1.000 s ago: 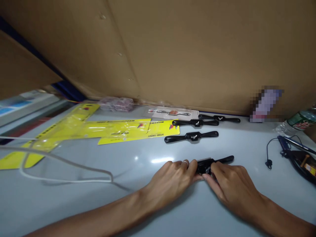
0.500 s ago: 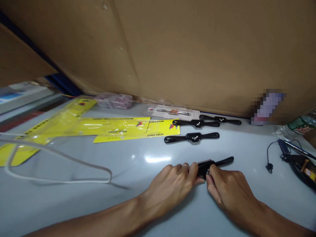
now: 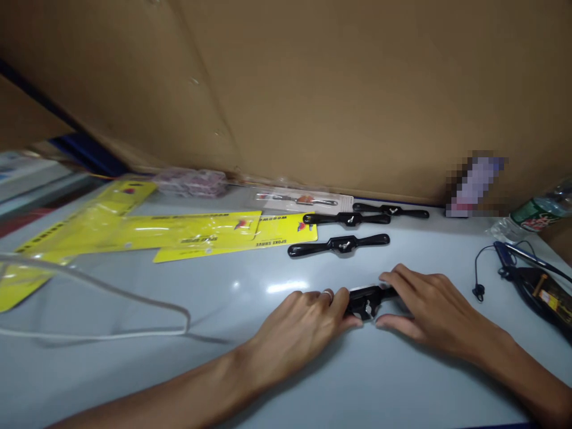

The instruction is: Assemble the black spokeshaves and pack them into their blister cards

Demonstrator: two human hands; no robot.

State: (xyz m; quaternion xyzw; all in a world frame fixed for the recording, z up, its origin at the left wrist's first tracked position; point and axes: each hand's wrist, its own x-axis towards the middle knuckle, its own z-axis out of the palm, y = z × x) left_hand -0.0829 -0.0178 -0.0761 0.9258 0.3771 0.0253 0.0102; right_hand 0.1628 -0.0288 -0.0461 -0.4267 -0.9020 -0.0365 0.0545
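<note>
A black spokeshave (image 3: 367, 301) with a small silvery wing-shaped piece at its middle is in front of me, just above the grey table. My left hand (image 3: 308, 316), a ring on one finger, is closed around its left handle and hides it. My right hand (image 3: 429, 304) is at the other end, thumb and fingers apart, the fingers passing over the right handle and covering its tip. Beyond them lie more black spokeshaves: one nearest (image 3: 342, 245), one behind it (image 3: 348, 219), and one at the back (image 3: 391, 211).
Yellow printed cards (image 3: 214, 229) in clear plastic spread across the left. A white cable (image 3: 111, 292) loops in front of them. Clear packages (image 3: 192, 182) and a packaged tool (image 3: 304, 201) lie by the cardboard wall (image 3: 313, 89). A bottle (image 3: 538, 214) and a black earphone (image 3: 478, 292) are right.
My right hand has let go of the small silvery piece at the spokeshave's middle, opened and shifted right over the handle. My left hand keeps its hold. The view has shifted slightly.
</note>
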